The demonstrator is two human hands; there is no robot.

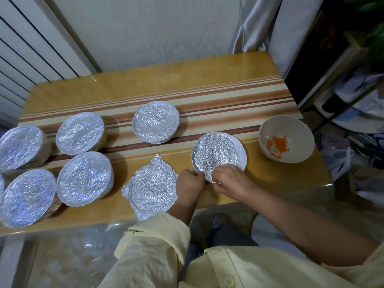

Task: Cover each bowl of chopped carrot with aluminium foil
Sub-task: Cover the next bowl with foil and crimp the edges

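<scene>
Foil-covered bowl (219,150) just beyond both hands, near edge pinched

**Around the work: room and furniture**

A yellow wooden surface (158,88) fills the middle, with a band of brown and cream stripes (228,104) crossing it from 9 to 3 o'clock. A pale wall (145,28) stands at 12, white slatted panelling (31,48) at 10 and a grey curtain (253,23) at 1. A metal rack (342,96) is at 3, with green leaves (374,28) above it and a plastic bag (340,161) below.

Foil-covered bowls (80,134) stand left; a beige bowl (295,127) of chopped carrot (279,144) sits uncovered right.
</scene>
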